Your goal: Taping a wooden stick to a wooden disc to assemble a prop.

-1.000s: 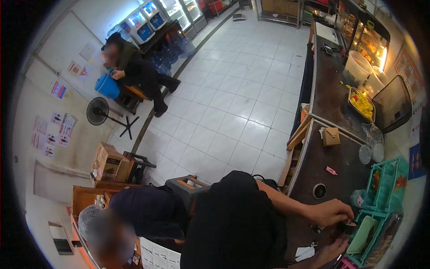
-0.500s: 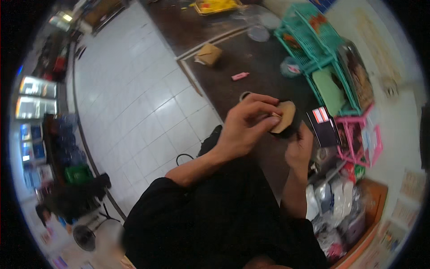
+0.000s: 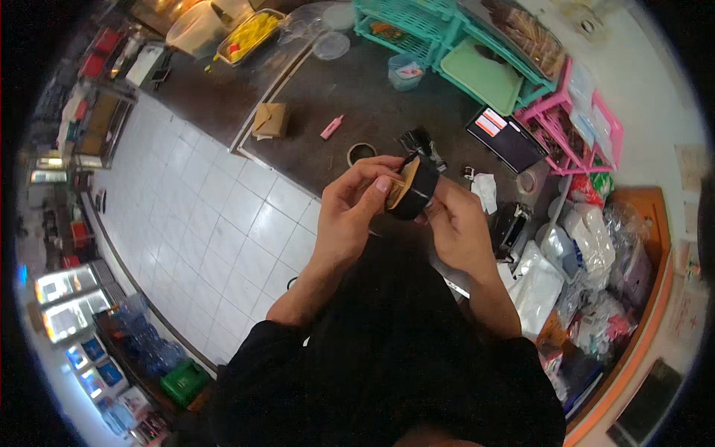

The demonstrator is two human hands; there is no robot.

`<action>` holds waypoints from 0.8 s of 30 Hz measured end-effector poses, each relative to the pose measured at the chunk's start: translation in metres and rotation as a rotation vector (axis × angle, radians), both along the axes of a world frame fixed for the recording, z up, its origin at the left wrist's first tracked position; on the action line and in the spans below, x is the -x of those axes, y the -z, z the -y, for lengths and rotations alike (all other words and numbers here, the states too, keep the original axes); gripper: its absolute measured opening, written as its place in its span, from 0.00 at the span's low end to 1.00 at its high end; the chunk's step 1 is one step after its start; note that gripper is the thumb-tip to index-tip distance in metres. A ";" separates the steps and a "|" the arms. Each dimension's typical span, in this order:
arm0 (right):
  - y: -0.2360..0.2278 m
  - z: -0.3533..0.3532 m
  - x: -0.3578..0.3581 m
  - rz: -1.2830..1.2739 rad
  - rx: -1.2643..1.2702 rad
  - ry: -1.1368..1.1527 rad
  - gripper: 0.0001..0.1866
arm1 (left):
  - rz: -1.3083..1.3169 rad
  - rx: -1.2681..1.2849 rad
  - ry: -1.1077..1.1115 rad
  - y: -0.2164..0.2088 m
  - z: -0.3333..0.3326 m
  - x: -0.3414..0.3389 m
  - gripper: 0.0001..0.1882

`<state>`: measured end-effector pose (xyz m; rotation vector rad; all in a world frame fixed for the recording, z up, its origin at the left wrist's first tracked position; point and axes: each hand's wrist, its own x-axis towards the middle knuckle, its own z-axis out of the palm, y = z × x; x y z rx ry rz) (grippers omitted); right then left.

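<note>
Both hands are on a small dark box (image 3: 421,188) with a light-brown face, tilted above the dark tabletop. My left hand (image 3: 350,197) pinches its brown side between thumb and fingers. From the other side, my right hand (image 3: 460,223) grips the black outer side; some of its fingertips are hidden behind it. Just beyond the hands lie a tape roll (image 3: 362,154) and a crumpled black item (image 3: 424,147) I cannot identify. A pink marker-like tube (image 3: 332,127) and a folded brown paper packet (image 3: 269,120) rest farther left.
A black notebook (image 3: 508,139) with a pen lies to the right, beside a pink basket (image 3: 605,123). Teal racks (image 3: 447,33) stand at the back. Plastic bags (image 3: 588,246) crowd the right. A yellow-filled tray (image 3: 249,37) sits at the far left of the counter.
The view has shifted, so the counter's things appear lower and farther left. The box has turned, showing more of its black side. Both hands still hold it.
</note>
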<state>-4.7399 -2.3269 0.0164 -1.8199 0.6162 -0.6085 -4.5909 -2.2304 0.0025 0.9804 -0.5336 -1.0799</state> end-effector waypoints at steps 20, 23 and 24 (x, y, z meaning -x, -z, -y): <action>0.025 -0.009 0.038 -0.052 0.112 0.282 0.04 | 0.284 -0.009 0.253 0.010 0.027 0.014 0.07; 0.022 -0.009 0.060 -0.136 0.107 0.110 0.04 | 0.224 -0.032 0.432 0.014 0.025 0.007 0.06; 0.021 -0.011 0.068 -0.092 0.128 0.114 0.04 | 0.239 -0.023 0.564 0.016 0.023 0.005 0.05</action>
